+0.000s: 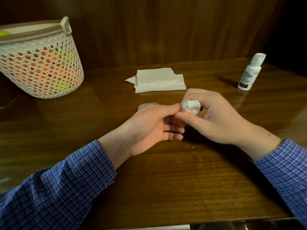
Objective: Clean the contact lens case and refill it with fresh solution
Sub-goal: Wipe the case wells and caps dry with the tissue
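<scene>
Our right hand (pixel 221 118) pinches a crumpled white tissue wad (pixel 191 107); our left hand's (pixel 154 128) fingertips pinch it too.
The small clear plastic lens case (pixel 147 106) lies just beyond the left hand, toward the table's far edge.

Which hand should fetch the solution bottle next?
Right. The solution bottle stands far right, on the right hand's side, though that hand grips a crumpled tissue first.

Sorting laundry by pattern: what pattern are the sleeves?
The sleeves are a blue and white check, clearest in the head view, the only one.
</scene>
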`<state>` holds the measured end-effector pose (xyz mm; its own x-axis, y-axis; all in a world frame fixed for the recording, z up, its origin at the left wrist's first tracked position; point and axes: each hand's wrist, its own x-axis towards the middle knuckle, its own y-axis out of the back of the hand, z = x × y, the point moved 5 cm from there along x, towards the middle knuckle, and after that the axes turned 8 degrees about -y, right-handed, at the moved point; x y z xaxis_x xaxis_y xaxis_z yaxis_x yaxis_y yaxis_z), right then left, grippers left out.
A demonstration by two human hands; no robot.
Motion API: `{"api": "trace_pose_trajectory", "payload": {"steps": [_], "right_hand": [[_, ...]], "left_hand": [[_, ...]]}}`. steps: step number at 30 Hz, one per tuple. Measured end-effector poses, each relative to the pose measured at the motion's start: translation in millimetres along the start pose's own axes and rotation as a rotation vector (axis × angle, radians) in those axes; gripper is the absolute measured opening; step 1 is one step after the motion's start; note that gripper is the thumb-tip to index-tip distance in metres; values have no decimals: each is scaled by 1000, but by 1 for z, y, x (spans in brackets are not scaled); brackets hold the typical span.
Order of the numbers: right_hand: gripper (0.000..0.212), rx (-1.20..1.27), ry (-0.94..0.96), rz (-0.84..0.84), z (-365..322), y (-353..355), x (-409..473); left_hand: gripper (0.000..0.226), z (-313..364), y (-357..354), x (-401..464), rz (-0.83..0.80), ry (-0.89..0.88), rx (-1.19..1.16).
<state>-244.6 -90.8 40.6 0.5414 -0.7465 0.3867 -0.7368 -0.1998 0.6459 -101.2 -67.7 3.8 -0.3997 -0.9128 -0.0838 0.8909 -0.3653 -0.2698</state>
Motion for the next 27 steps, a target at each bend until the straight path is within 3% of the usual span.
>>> {"api": "trace_pose_trajectory", "payload": {"steps": [13, 19, 27], "right_hand": [[12, 88, 66, -9, -7, 7, -1], [7, 39, 49, 38, -4, 3, -2], [7, 287, -100, -9, 6, 3, 1]], "left_hand": [[35, -2, 0, -1, 12, 33, -89], [40, 1, -1, -2, 64, -2, 0], [31, 8, 1, -2, 92, -214, 2]]}}
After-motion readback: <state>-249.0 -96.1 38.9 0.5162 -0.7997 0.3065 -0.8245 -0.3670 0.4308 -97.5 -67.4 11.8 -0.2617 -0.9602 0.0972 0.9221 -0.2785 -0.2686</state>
